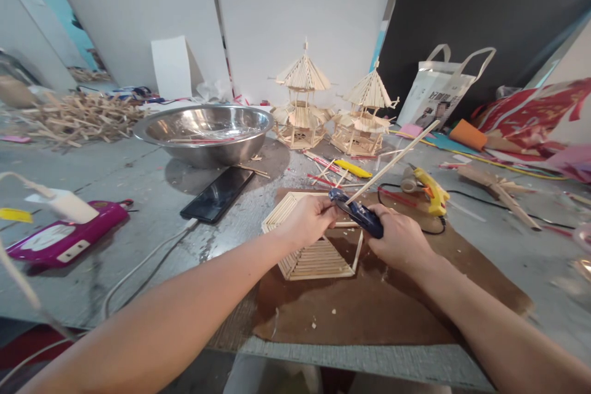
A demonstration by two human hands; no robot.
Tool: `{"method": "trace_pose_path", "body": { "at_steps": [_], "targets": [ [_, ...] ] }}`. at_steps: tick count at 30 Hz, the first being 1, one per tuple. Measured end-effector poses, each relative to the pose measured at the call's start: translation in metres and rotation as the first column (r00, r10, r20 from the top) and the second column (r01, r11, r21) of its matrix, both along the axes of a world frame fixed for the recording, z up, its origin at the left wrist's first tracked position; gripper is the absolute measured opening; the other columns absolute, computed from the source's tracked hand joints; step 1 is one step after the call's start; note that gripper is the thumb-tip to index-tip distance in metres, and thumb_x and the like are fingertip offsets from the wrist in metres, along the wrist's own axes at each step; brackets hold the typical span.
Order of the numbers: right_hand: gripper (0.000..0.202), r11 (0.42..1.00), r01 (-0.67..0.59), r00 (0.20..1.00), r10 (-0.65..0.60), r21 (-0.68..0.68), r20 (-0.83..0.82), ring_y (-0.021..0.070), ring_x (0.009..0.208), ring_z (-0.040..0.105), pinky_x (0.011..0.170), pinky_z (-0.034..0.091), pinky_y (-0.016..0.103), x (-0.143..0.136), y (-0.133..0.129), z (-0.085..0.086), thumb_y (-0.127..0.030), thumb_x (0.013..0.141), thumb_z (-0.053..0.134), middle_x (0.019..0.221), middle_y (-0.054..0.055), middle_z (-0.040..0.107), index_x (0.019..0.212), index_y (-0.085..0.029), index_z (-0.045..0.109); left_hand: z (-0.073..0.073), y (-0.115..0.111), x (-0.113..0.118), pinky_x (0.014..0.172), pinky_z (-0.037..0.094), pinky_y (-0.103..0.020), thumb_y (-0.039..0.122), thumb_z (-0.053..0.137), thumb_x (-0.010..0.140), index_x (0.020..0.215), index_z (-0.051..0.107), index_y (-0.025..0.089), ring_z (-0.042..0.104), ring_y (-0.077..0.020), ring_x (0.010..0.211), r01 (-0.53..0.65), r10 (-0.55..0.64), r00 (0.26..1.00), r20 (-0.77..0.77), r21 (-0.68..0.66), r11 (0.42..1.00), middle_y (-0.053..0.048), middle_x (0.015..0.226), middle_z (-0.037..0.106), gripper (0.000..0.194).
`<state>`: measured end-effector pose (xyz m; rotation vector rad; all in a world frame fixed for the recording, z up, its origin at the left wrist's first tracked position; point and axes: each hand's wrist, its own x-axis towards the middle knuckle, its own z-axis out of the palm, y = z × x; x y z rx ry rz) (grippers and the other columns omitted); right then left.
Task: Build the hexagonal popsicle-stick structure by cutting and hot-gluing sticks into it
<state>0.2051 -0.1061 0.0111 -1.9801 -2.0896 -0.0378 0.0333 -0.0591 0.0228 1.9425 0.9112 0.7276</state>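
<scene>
My right hand is wrapped round the handles of a dark blue cutting tool. A long thin wooden stick slants up and right from the tool's jaws. My left hand is closed in a pinch at the jaws, by the stick's lower end; what its fingertips hold is too small to make out. Below both hands, a flat polygonal frame of sticks lies on a brown board, partly filled with rows of sticks. My left hand and the tool hide part of it.
Behind stand two stick pagodas and a steel bowl. A phone and purple power strip lie left. Right are a yellow glue gun with cable and a white bag. A yellow cutter lies among loose sticks.
</scene>
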Motion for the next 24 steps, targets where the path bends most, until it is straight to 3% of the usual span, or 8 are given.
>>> {"method": "trace_pose_path", "body": {
  "at_steps": [8,17,24],
  "targets": [
    [0.031,0.999,0.003,1.000,-0.002,-0.050,0.023,0.0195,0.070,0.057,0.059,0.034,0.026,-0.0005,0.0000,0.0036,-0.026,0.065,0.045,0.077,0.006,0.062,0.095,-0.018,0.050,-0.0060,0.0009,-0.0006,0.038,0.022,-0.018,0.047,0.037,0.075,0.057,0.046,0.014,0.031,-0.0050,0.038,-0.037,0.037,0.999,-0.040,0.003,0.999,0.005,0.042,0.035,0.038],
    [0.033,0.998,0.033,0.999,-0.033,-0.047,0.000,0.0217,0.072,0.057,0.059,0.035,0.029,-0.0015,0.0011,0.0032,-0.029,0.066,0.045,0.081,0.006,0.062,0.098,-0.020,0.049,-0.0012,0.0003,0.0007,0.043,0.027,-0.017,0.031,0.040,0.077,0.058,0.049,0.013,0.035,-0.0046,0.043,-0.030,0.030,1.000,-0.006,0.076,0.997,0.005,0.046,0.042,0.028],
    [0.043,0.993,-0.104,0.980,0.112,0.052,-0.166,0.0201,0.087,0.052,0.071,0.039,0.029,0.0034,0.0038,-0.0033,-0.020,0.063,0.046,0.096,0.006,0.057,0.105,-0.019,0.044,-0.0049,0.0008,0.0005,0.041,0.026,-0.016,0.027,0.040,0.077,0.059,0.051,0.013,0.033,-0.0038,0.040,0.039,-0.041,0.999,0.031,0.068,0.997,0.007,0.043,0.036,0.025]
  ]
}}
